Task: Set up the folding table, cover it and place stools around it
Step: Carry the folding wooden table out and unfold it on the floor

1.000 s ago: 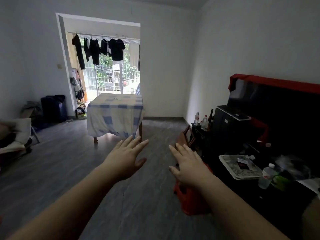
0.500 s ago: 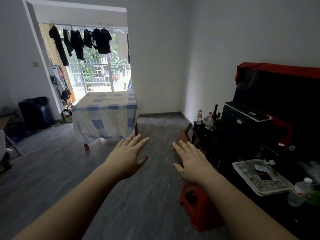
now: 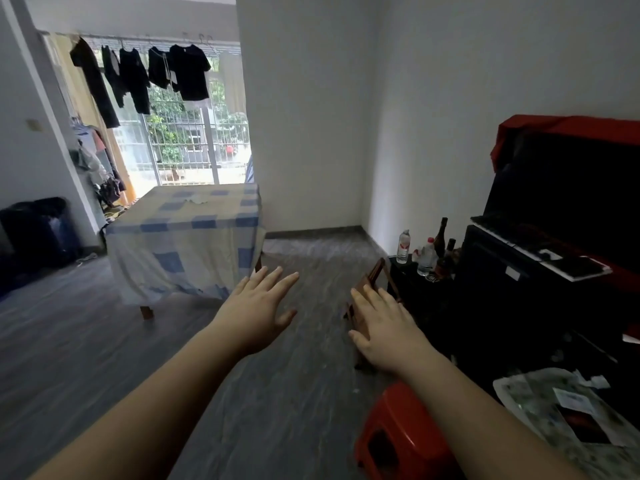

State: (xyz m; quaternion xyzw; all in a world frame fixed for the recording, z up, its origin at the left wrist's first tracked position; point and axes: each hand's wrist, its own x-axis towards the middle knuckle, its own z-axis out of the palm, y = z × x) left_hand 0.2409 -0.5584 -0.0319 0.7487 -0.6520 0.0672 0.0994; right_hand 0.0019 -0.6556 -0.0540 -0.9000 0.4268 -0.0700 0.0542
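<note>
Reaching out with both hands spread flat, holding nothing.

The left hand (image 3: 258,315) and right hand (image 3: 384,329) hover over the floor. The table (image 3: 183,244) stands across the room, its cloth (image 3: 194,216) hiding all but one leg. The right forearm partly covers a red stool (image 3: 398,434); a wooden stool (image 3: 367,289) sits half-hidden behind the right fingers.

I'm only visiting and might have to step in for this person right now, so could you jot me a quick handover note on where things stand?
Left hand: open, fingers spread, holding nothing.
Right hand: open, holding nothing, stretched out in front of the wooden folding stool.
Table: standing by the balcony door, checked cloth already draped over it.
Red plastic stool: on the floor near the dark cabinet, below the right forearm.
Done: table up and covered.
Left: bring the stools over; none visible at the table.
</note>
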